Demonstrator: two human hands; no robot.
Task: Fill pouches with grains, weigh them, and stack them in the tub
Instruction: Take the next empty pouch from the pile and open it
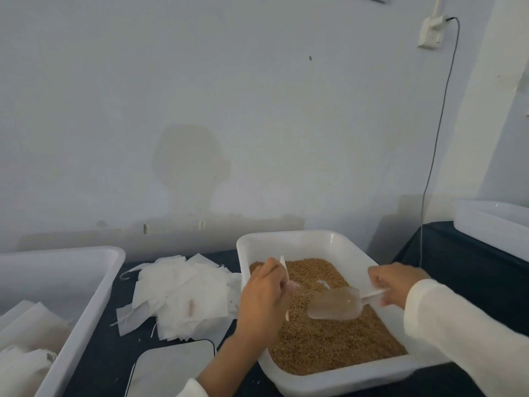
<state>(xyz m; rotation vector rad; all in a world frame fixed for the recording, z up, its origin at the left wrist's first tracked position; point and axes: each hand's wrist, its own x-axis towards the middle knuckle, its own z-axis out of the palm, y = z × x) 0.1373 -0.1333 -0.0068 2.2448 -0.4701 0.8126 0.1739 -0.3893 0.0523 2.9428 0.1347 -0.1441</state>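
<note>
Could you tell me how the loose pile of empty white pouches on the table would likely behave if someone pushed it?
The empty pouches look thin and crumpled, so they would probably flop and bunch rather than slide as one. They lie loosely overlapped, so the pile would likely scatter. Thin strings trail from some edges and might snag.

Three white plastic tubs show in all: one grain tub [303,242] in the middle, one tub at the left [94,285] with filled pouches in it, and one tub at the far right [486,222], cut by the frame edge. One clear scoop [335,306] lies over the grain. One scale [174,365] sits at the near edge. Two hands are in view, the left hand [263,302] and the right hand [396,283]. One pouch [282,263] is held in the left hand. The empty pouches [183,293] form one loose heap, too overlapped to count. The filled pouches [25,339] in the left tub number at least three; more cannot be told apart. One wall socket [430,32] carries one cable [438,133].
</note>
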